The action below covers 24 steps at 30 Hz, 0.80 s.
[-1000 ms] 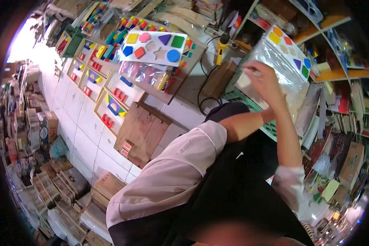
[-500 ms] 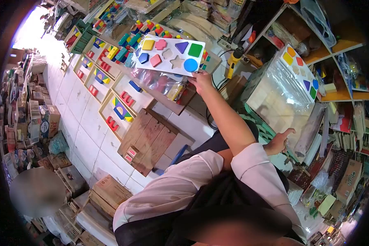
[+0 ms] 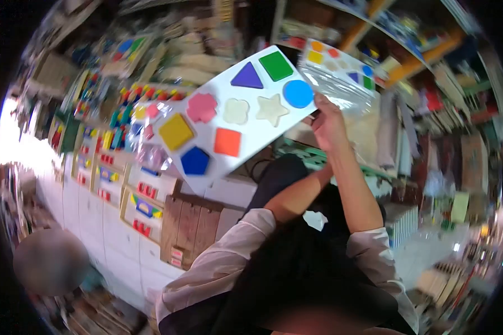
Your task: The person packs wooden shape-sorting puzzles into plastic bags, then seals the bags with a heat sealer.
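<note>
My right hand point(image 3: 328, 124) grips the right end of a white shape puzzle board point(image 3: 204, 142), its thumb beside the blue circle point(image 3: 298, 94). The board is tilted, raised in front of me. On it are a green square point(image 3: 276, 66), a purple triangle point(image 3: 247, 76), a pink flower shape point(image 3: 202, 108), a yellow square point(image 3: 176, 132), an orange-red square point(image 3: 227, 143) and a blue pentagon point(image 3: 195, 161). A star point(image 3: 272, 110) and a four-lobed shape point(image 3: 236, 111) look pale, uncoloured. My left forearm point(image 3: 302, 194) crosses beneath the right one, which hides my left hand.
Behind the right hand, a similar shape board point(image 3: 341, 64) lies on a plastic-wrapped stack point(image 3: 357, 100). Left, wooden trays of coloured blocks point(image 3: 142, 209) line the floor by a wooden stool point(image 3: 190, 226). Shelves point(image 3: 369, 25) stand at the back right.
My right hand has lifted the board off the plastic-wrapped pile and brought it closer, rightward and tilted. My left hand, earlier by the stack at right, is now hidden. The view has turned.
</note>
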Tool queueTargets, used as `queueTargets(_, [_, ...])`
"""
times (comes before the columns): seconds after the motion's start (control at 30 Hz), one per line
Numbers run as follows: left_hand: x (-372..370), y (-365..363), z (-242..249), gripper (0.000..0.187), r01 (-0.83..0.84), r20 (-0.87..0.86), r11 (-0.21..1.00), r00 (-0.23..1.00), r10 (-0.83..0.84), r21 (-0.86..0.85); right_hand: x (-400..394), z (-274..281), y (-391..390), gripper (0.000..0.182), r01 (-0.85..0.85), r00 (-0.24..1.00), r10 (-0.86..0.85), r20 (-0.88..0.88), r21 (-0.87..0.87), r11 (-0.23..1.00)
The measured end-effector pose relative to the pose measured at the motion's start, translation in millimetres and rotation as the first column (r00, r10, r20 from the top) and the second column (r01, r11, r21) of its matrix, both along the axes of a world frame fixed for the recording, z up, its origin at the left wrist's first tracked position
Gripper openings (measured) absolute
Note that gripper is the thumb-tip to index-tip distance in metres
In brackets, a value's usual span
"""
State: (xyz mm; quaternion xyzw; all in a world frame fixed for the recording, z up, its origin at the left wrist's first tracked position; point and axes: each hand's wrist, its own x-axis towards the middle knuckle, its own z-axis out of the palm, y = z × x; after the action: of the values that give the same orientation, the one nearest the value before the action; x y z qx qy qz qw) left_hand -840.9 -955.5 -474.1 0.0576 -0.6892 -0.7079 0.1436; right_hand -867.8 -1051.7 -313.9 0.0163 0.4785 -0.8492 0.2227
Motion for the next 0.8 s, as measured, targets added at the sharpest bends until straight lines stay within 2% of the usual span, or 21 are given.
queueTargets(0.07, [-17.6, -18.0, 12.3, 0.009, 0.060, -0.015, 0.997, 0.998, -0.060, -0.047, -12.9, 27.7, 51.8, 0.020, 0.175, 0.974, -0.167, -0.155, 0.042, 0.984])
queueTargets(0.13, [-36.4, -46.7, 29.6, 0.009, 0.107, -0.045, 0.987, 0.993, -0.113, -0.119, -21.2, 40.2, 101.6, 0.018, 0.335, 0.929, -0.321, -0.183, 0.050, 0.941])
queueTargets(0.2, [-64.4, -67.5, 58.1, 0.009, 0.147, -0.078, 0.972, 0.983, -0.164, -0.185, -30.1, 39.0, 165.8, 0.017, 0.401, 0.903, -0.364, -0.229, 0.141, 0.905])
queueTargets(0.27, [-85.7, -70.7, 80.2, 0.010, 0.199, -0.091, 0.953, 0.970, -0.224, -0.227, -26.6, 26.1, 216.0, 0.017, 0.497, 0.855, -0.452, -0.255, 0.149, 0.855])
queueTargets(0.33, [-110.8, -62.4, 86.2, 0.010, 0.227, -0.043, 0.953, 0.970, -0.240, -0.201, -16.4, 0.1, 259.7, 0.018, 0.543, 0.839, -0.505, -0.202, 0.278, 0.792])
queueTargets(0.4, [-120.5, -53.4, 89.4, 0.016, 0.234, 0.024, 0.960, 0.972, -0.234, -0.151, -9.1, -33.1, 286.1, 0.019, 0.513, 0.858, -0.481, -0.183, 0.237, 0.825])
queueTargets(0.5, [-124.2, -40.0, 89.3, 0.016, 0.260, -0.016, 0.949, 0.964, -0.267, -0.177, -5.6, -54.2, 295.5, 0.021, 0.444, 0.882, -0.472, 0.000, 0.339, 0.829])
queueTargets(0.63, [-127.3, -31.8, 91.0, 0.017, 0.283, -0.084, 0.939, 0.949, -0.303, -0.198, -35.8, -79.0, 303.2, 0.022, 0.454, 0.865, -0.496, 0.084, 0.294, 0.841])
queueTargets(0.73, [-125.8, -50.6, 100.3, 0.016, 0.278, -0.044, 0.915, 0.952, -0.303, -0.294, -61.3, -98.0, 316.7, 0.024, 0.528, 0.802, -0.587, 0.112, 0.327, 0.784])
queueTargets(0.8, [-126.2, -62.2, 93.0, 0.016, 0.268, -0.014, 0.921, 0.959, -0.284, -0.283, -77.5, -133.0, 344.5, 0.025, 0.641, 0.693, -0.694, 0.198, 0.272, 0.718])
